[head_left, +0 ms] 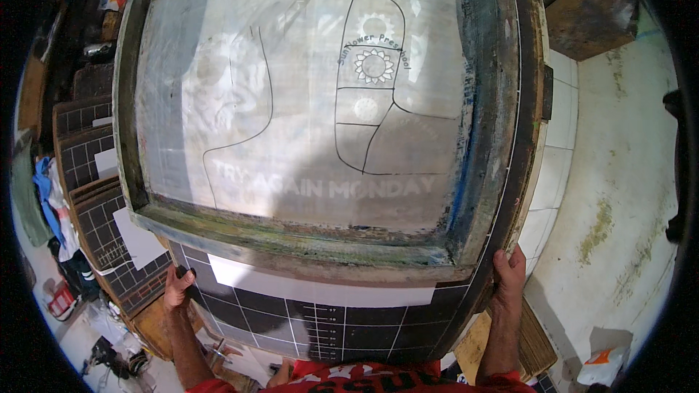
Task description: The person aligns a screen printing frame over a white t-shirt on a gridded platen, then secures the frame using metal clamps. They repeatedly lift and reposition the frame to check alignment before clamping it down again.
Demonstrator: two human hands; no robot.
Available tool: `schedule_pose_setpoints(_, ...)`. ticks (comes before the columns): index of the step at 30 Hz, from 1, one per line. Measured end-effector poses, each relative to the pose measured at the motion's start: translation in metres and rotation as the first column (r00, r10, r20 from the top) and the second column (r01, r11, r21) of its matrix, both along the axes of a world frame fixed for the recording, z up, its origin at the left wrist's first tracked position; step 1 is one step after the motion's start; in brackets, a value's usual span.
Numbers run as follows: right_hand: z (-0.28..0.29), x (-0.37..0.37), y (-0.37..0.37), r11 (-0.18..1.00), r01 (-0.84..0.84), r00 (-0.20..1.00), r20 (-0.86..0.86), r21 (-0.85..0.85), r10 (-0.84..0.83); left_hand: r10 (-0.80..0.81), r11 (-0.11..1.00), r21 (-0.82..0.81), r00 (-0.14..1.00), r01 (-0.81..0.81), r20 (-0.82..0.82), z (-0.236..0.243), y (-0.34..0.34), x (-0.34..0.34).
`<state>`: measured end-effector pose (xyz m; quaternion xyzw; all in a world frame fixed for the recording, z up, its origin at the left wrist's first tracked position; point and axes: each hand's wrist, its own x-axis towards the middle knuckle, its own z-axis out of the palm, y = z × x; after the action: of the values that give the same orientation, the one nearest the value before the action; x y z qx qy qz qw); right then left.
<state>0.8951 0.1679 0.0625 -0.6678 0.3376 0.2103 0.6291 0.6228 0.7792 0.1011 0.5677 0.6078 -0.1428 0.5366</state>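
A large wooden-framed printing screen (397, 262) lies over a black board with a white grid (371, 338). Through its pale, translucent mesh (306, 102) I see drawn outlines, a sunflower emblem (374, 66) and faint lettering. White paper (313, 291) sticks out from beneath the screen's near side. My left hand (178, 287) is closed on the left edge of the gridded board near its front corner. Opposite it, my right hand (510, 273) grips the board's right edge, fingers curled partly out of sight underneath. Both hands are close to the screen's near corners.
On the left stand more gridded boards (91, 164) with white sheets (138, 240) on them. Clothes and loose items clutter the lower left. A stained pale wall (619, 175) rises at right, with a brown wooden panel (593, 14) above and a plastic bag (603, 365) below.
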Motion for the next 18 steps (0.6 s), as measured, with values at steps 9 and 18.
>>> schedule_pose_setpoints(9, 0.003, 0.007, -0.006, 0.993, -0.074, 0.997, -0.029, 0.089, 0.077, 0.075, 0.997, -0.027, 0.983, -0.072, 0.165, -0.006, -0.005, -0.004)
schedule_pose_setpoints(18, 0.003, 0.007, -0.008, 0.996, -0.077, 0.995, -0.064, 0.037, 0.079, 0.005, 0.998, 0.067, 0.98, -0.019, 0.2, -0.009, -0.002, -0.014)
